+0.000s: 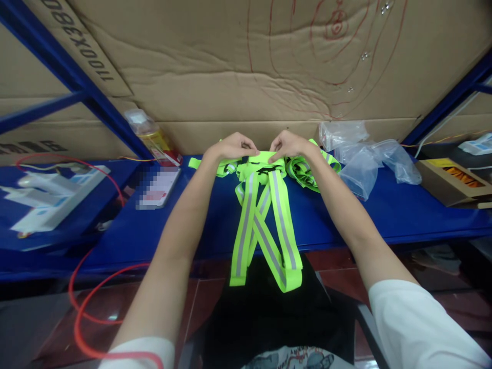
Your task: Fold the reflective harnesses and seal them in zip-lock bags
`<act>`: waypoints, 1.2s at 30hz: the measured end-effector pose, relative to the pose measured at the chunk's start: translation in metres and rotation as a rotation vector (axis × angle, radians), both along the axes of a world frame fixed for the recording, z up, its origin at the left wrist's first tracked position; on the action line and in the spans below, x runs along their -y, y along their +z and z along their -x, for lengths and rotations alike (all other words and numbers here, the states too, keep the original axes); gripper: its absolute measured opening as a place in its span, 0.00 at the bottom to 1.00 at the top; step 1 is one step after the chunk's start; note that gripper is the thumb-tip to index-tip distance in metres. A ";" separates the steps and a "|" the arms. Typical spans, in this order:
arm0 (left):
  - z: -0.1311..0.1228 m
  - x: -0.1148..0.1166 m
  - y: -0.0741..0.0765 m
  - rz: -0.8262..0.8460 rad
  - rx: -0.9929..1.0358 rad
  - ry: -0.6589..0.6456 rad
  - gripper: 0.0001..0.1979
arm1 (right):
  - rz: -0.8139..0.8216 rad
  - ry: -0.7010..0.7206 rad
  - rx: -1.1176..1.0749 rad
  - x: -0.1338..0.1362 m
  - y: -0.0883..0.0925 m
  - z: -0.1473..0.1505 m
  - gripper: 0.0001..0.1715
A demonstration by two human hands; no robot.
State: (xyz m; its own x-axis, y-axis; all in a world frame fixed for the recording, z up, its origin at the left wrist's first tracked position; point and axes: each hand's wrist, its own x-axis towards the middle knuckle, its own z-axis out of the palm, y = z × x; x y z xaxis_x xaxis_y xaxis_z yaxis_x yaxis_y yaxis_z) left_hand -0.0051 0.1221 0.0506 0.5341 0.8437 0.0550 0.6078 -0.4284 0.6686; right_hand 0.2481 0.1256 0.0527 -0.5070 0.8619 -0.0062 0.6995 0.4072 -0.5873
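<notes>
Room to pass lies over the blue counter (395, 211) between the right forearm (348, 207) and the open box (436, 179), in front of the plastic bags (359, 161). The cardboard wall (192, 77) blocks the far side; the phone (164, 187) and bottle (152, 137) obstruct the left.

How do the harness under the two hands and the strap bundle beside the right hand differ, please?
The harness is spread in long, crossing straps, while the strap bundle is loosely coiled. The left hand and right hand pinch the harness's far end, not the bundle. The harness reaches past the table's front edge; the bundle lies farther back. Both are neon yellow-green with grey stripes.
</notes>
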 end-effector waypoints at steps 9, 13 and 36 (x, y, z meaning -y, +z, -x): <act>-0.005 0.004 -0.004 0.300 0.060 0.096 0.24 | 0.006 -0.031 0.102 0.008 0.000 0.008 0.23; -0.006 0.009 0.003 0.265 0.010 0.109 0.22 | 0.050 -0.068 0.088 0.006 -0.001 0.005 0.32; 0.001 0.022 0.033 0.008 -0.124 0.008 0.18 | -0.300 0.113 -0.003 0.030 0.032 0.010 0.10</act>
